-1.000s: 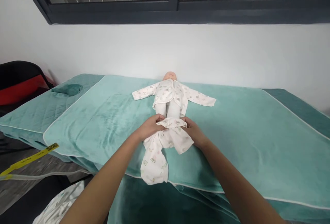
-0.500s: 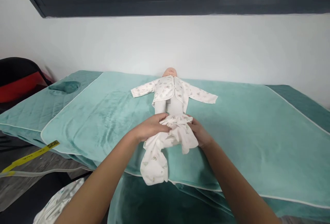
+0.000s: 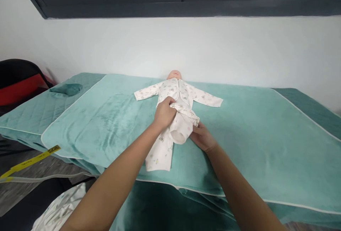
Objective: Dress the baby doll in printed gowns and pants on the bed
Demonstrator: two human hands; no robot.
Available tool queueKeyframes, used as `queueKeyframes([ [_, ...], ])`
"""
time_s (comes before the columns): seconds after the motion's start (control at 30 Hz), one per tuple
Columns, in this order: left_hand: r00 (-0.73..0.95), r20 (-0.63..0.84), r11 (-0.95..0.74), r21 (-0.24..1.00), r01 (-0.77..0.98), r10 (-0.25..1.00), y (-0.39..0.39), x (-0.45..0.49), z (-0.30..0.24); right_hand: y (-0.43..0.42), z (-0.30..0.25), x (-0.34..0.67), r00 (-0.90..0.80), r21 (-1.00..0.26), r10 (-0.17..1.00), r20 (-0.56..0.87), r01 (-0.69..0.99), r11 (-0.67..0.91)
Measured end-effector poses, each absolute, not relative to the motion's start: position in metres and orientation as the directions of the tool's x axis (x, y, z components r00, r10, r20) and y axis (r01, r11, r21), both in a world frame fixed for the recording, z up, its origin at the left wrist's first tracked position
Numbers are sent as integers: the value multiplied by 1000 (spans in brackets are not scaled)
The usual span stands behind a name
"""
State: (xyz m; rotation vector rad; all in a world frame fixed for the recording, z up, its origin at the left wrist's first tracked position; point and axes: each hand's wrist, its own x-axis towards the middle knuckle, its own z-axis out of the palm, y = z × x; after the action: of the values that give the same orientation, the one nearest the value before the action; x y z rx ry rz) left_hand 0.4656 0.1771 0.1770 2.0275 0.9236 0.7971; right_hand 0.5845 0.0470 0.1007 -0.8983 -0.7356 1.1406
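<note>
A baby doll [image 3: 174, 74] lies on its back, head toward the wall, in a white patterned jacket [image 3: 169, 88] with both sleeves spread wide. White patterned baby pants [image 3: 160, 153] are bunched around the doll's legs. My left hand [image 3: 165, 114] is closed on the waistband at the doll's middle. Lower down on the other side, my right hand [image 3: 203, 136] pinches the pants' gathered edge. One pant leg lies flat toward the bed's front edge; the other is crumpled, its round opening facing me. The doll's legs are mostly hidden by the cloth.
The doll is on a massage bed with a green velvet cover [image 3: 253, 146] and a face hole [image 3: 66, 89] at the left. A yellow tag [image 3: 34, 160] on a pale cord hangs front left. Patterned cloth [image 3: 60, 206] rests on a dark seat below. A red and black chair [image 3: 22, 87] stands far left.
Both pant legs have shifted, and the waistband is higher up the doll's legs. My left hand has moved up and right toward the jacket; my right hand is slightly lower.
</note>
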Motion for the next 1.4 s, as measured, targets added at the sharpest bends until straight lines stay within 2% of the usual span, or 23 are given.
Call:
queueKeyframes([
  [0.07,533,239,-469,809,353,812,181,471,175,54,98,588,375,-949,925,60,-265,169],
  [0.17,549,222,-471,803,366,806,186,471,169,68,93,599,590,-993,802,92,0,114],
  [0.3,622,128,-368,888,275,773,194,456,157,83,89,614,684,-995,723,101,63,80],
  [0.37,654,68,-246,951,185,754,199,445,152,86,90,615,691,-995,717,92,80,51],
  [0.43,691,-27,-48,995,89,722,205,435,146,87,91,614,685,-995,723,86,99,25],
  [0.5,734,-113,186,982,-19,669,210,426,138,87,92,612,669,-993,738,83,116,7],
  [0.57,756,-137,362,922,-139,640,215,420,127,85,92,609,648,-992,758,78,128,-8],
  [0.7,790,-82,493,819,-294,607,222,413,109,76,100,603,604,-981,784,145,190,36],
  [0.8,813,-48,542,767,-342,581,226,411,103,74,121,593,563,-916,770,300,396,67],
  [0.87,824,-32,570,737,-362,565,228,410,102,80,143,583,459,-841,815,355,537,64],
  [0.9,833,-21,582,726,-367,552,229,410,101,86,154,578,379,-814,863,333,578,60],
  [0.97,846,0,594,712,-375,533,230,410,101,101,174,569,228,-767,956,184,642,-5],
  [1.07,847,6,604,699,-383,531,232,411,100,127,194,561,116,-684,989,-89,715,-146],
  [1.13,819,-4,594,691,-412,573,233,412,99,139,200,561,84,-704,978,-193,682,-198],
  [1.2,795,-9,578,692,-433,606,233,413,98,147,203,567,115,-793,972,-203,563,-232],
  [1.3,831,14,566,726,-392,557,232,414,100,151,200,578,225,-939,957,-184,247,-239],
  [1.4,880,23,543,779,-313,474,229,416,101,152,189,586,227,-974,948,-224,-39,-221],
])
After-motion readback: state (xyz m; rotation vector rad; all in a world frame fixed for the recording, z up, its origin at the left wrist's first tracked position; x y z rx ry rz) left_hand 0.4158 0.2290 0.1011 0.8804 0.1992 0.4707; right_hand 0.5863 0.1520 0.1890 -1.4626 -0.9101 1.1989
